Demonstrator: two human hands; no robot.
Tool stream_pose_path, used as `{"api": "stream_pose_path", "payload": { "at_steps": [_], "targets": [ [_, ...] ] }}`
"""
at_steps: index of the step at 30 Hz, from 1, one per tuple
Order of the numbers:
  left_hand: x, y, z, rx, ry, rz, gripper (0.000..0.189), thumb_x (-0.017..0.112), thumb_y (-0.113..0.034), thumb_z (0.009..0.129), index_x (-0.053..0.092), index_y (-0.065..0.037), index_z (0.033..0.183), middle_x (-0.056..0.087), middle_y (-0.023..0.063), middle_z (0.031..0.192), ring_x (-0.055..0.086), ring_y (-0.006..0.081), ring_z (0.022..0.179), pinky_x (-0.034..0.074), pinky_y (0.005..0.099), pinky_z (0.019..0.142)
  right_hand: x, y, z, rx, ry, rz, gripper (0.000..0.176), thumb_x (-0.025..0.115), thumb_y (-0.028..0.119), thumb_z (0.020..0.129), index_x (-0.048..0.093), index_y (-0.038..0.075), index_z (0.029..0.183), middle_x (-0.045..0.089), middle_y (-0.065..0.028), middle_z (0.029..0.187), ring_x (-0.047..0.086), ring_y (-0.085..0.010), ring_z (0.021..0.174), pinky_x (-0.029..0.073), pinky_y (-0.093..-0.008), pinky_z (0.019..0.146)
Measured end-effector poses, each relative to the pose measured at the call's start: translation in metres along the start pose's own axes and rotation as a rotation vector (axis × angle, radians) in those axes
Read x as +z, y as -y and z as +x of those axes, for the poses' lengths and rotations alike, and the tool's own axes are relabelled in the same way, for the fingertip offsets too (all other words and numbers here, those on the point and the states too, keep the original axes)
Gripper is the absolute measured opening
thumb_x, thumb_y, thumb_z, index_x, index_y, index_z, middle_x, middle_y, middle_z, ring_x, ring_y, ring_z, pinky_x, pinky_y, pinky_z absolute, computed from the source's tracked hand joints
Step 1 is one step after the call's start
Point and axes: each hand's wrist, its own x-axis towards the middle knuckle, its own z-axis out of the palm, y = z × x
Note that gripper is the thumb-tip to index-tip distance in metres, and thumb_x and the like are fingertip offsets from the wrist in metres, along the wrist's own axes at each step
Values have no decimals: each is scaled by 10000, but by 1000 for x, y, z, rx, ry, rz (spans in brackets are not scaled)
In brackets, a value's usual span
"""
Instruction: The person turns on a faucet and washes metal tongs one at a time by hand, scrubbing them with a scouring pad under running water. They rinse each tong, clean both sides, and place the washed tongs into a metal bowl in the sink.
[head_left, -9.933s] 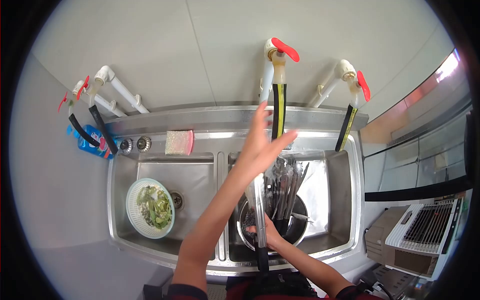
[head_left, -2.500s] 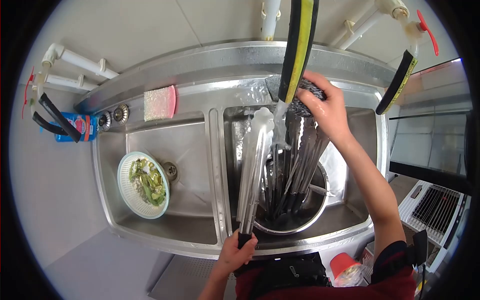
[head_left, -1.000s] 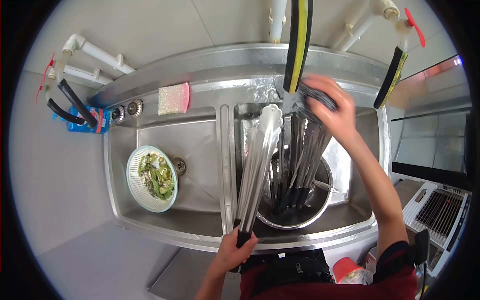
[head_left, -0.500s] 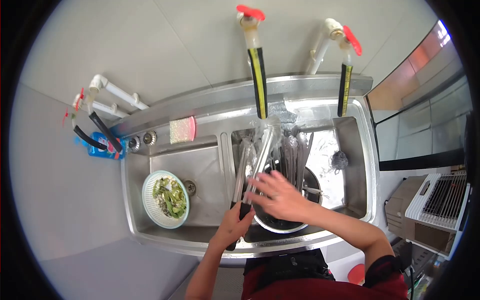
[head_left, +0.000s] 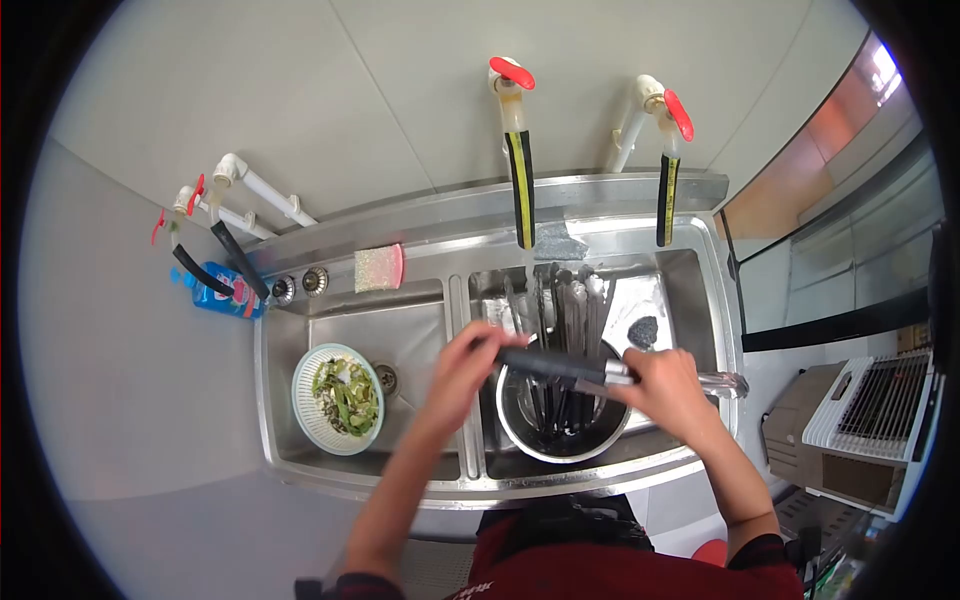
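Over a round metal pot [head_left: 508, 425] I hold a pair of tongs [head_left: 555, 364] sideways, black handles to the left and metal end to the right. My right hand [head_left: 668, 395] is wrapped round the metal arms. At the handle end, my left hand [head_left: 462, 378] is closed with its fingertips on the tongs, slightly blurred. Several long utensils [head_left: 572, 310] with metal ends and dark handles lean in the pot, which sits in the right sink basin [head_left: 690, 285]. The held tongs and my right hand partly hide them.
A pale green colander [head_left: 305, 415] with vegetable scraps stands in the left basin [head_left: 375, 325]. On the back ledge lie a sponge [head_left: 379, 268] and two drain strainers [head_left: 315, 281]. A dark scouring pad [head_left: 642, 332] lies in the right basin. A black-and-yellow hose [head_left: 522, 190] hangs above the pot.
The tongs have turned from pointing up under the middle hose to lying sideways over the pot. My right hand has moved right and closed on the metal arms; my left hand has risen.
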Motion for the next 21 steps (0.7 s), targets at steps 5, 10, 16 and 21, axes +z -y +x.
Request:
{"api": "stream_pose_path", "payload": {
  "at_steps": [5,10,16,21],
  "targets": [
    [14,96,138,-132,-399,-907,209,344,-227,851,411,-53,758,465,79,717,473,223,723,401,414,776,56,-62,37,229,-84,-12,324,590,321,668,583,-2,695,554,-183,577,553,-346,562,446,-401,556],
    [11,101,170,-52,-316,-859,307,311,-316,840,431,-40,779,473,104,690,483,237,707,414,401,720,64,-58,59,314,-146,67,296,581,289,665,582,-5,696,561,-193,608,560,-345,603,445,-407,582],
    [12,92,160,-50,-527,-880,350,328,-390,840,427,-59,899,476,106,776,482,247,713,415,388,701,76,-48,73,298,-130,84,349,597,345,675,566,1,720,562,-174,599,561,-337,604,439,-408,560],
    [12,88,154,133,-483,-734,374,393,-419,830,399,-74,975,477,90,796,492,237,734,417,386,715,88,-46,86,275,-190,67,385,600,388,682,541,8,705,559,-154,576,562,-328,587,439,-402,548]
  ]
}}
